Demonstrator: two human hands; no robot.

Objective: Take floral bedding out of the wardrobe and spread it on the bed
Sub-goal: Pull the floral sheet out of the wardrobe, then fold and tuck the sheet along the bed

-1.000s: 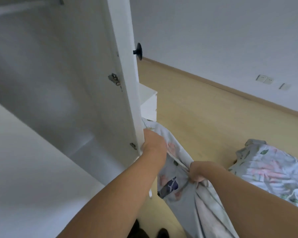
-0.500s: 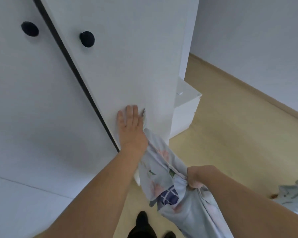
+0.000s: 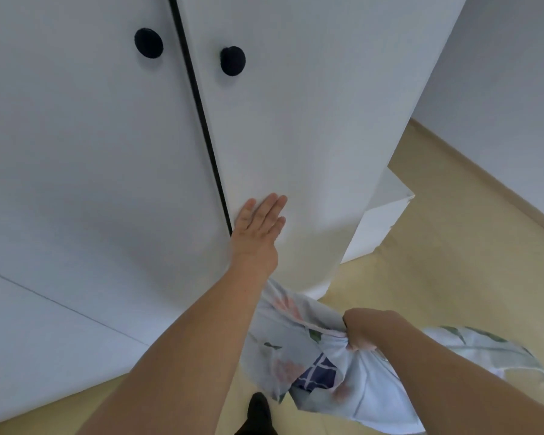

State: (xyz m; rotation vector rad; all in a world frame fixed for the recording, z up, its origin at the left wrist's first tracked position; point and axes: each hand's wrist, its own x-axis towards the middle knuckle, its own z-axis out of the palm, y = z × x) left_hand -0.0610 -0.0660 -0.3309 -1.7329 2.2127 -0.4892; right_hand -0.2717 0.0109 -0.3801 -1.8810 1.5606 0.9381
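The white wardrobe [image 3: 296, 120] fills the upper frame, both doors closed, with two black round knobs [image 3: 232, 61] beside the dark centre gap. My left hand [image 3: 258, 224] lies flat, fingers spread, against the right door just right of the gap, low down. My right hand [image 3: 360, 329] is clenched on a bunched fold of the pale floral bedding [image 3: 296, 350], which hangs below the wardrobe's corner and trails off to the right over the floor. A dark blue checked patch shows on the cloth. The bed is out of view.
A low white cabinet [image 3: 380, 221] stands against the wardrobe's right side. Light wooden floor [image 3: 453, 262] stretches right to a white wall with a skirting board. My dark-shod foot [image 3: 258, 412] is at the bottom centre.
One second ago the right wardrobe door stood open with my left hand on its edge. It has swung closed, and my left hand now presses flat on it. My right hand kept hold of the bedding.
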